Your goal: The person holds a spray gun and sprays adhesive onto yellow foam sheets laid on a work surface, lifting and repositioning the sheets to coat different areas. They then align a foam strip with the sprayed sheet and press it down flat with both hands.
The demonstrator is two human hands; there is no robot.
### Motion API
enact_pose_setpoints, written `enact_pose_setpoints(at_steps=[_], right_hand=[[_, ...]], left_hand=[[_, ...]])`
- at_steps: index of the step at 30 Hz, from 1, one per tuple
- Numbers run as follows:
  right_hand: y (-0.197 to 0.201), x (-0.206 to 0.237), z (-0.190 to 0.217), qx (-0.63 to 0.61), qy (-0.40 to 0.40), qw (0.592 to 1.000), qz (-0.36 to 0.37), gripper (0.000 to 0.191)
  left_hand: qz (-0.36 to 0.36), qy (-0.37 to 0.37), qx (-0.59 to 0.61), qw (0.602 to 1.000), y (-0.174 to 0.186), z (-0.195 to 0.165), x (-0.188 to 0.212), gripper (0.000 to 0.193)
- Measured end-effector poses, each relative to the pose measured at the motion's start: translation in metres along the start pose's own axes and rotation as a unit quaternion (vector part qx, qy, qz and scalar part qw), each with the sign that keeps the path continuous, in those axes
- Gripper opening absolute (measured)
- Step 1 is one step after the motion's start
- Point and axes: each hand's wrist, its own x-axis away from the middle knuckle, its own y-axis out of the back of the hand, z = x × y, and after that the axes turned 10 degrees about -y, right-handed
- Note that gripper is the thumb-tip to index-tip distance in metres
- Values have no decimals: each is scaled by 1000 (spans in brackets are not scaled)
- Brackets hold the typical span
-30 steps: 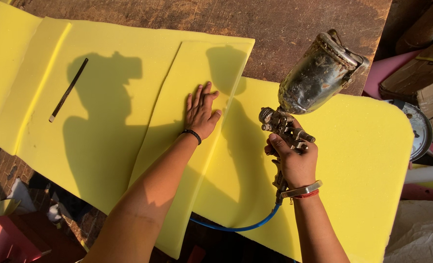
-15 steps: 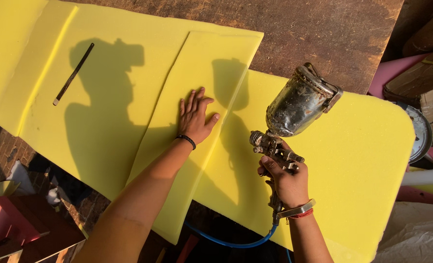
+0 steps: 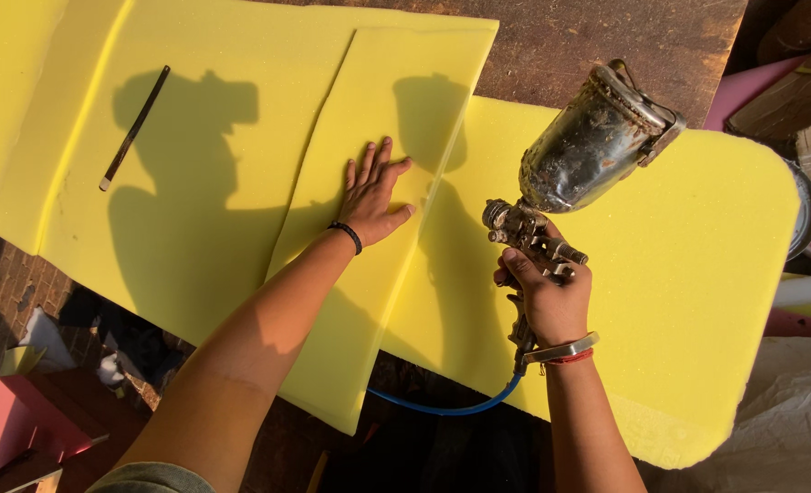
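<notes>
Flat and spread, the left hand (image 3: 374, 195) is pressed on the soft, light foam strip (image 3: 382, 183); the top-heavy spray gun (image 3: 565, 183) is gripped by its handle in the right hand (image 3: 546, 297).

A worn brown bench (image 3: 597, 46) carries overlapping yellow foam sheets (image 3: 241, 137); a thin dark strip (image 3: 134, 128) lies on the foam.

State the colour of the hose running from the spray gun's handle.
Blue: the thin curved hose below the right hand, head view.
</notes>
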Motion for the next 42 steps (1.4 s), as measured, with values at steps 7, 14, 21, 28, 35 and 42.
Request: enact_pose_setpoints(at_steps=[7,14,21,28,35,42], right_hand=[[6,12,-3,-3,6,1000,-4,53],[13,25,-16,4,17,1000,-4,52],[4,45,-36,-15,15,1000,8,53],[5,62,-40,31,-27,999,26,54],[0,55,-40,15,15,1000,5,55],[7,84,-65,1,-39,999,26,55]], left_hand=[[21,11,-10,1000,5,-4,1,77],[-95,97,-63,989,-24,-26,42,56],[-102,-7,-18,995,-32,-8,65,50],[-18,-56,-9,998,-16,-3,77,62],[8,-43,6,999,-9,-9,77,65],[48,-38,-11,998,1,-13,89,78]])
